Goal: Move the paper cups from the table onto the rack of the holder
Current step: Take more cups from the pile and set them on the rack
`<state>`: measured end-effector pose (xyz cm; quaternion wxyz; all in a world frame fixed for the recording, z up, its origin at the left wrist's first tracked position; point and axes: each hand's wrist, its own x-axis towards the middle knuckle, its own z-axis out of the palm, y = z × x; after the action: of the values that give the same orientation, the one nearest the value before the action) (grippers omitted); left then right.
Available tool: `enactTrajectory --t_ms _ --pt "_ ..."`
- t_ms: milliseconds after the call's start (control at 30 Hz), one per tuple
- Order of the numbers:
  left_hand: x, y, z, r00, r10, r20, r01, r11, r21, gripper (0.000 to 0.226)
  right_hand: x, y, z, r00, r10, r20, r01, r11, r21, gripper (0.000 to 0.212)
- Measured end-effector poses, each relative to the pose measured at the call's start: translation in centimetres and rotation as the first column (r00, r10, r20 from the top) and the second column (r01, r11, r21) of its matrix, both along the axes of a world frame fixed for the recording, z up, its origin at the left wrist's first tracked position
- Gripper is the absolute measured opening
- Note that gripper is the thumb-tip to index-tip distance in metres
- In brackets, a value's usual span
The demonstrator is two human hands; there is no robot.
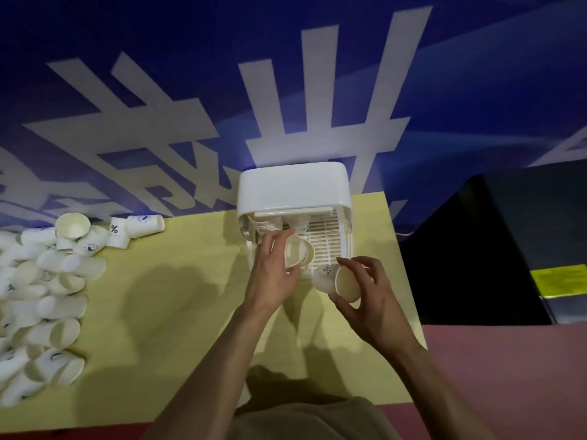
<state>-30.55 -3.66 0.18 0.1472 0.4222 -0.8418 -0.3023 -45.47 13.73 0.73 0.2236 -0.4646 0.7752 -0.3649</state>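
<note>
Over the yellow table (178, 290), left hand (273, 274) fingers clasp one paper cup (293, 250); right hand (371, 300) fingers clasp another (341, 282).

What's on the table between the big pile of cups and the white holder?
Nothing: in the head view, the yellow table is bare between the pile of paper cups and the holder, with only shadows on it.

Pretty dim overall, with the corners sunk into heavy vignetting. The yellow table (178, 296) is lit from above, and soft double shadows are thrown beneath both arms. The white holder (293, 188) is the brightest spot, slightly blown out. Strong wide-angle bending is seen on the banner (190, 122), and fine detail is smeared throughout.
</note>
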Motion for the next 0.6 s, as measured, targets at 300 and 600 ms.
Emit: enactTrajectory --t_ms 300,600 --pt "-2.1 -0.3 -2.9 0.979 -0.033 0.202 0.014 0.995 0.097 0.076 -3.0 -0.1 -2.0 1.0 0.019 0.023 -0.018 1.0 -0.017 0.06" --pt "-3.0 -1.1 -4.9 0.954 -0.051 0.294 -0.015 0.976 0.217 0.075 -5.1 -1.5 -2.6 0.999 0.034 0.035 -0.034 0.999 0.007 0.061"
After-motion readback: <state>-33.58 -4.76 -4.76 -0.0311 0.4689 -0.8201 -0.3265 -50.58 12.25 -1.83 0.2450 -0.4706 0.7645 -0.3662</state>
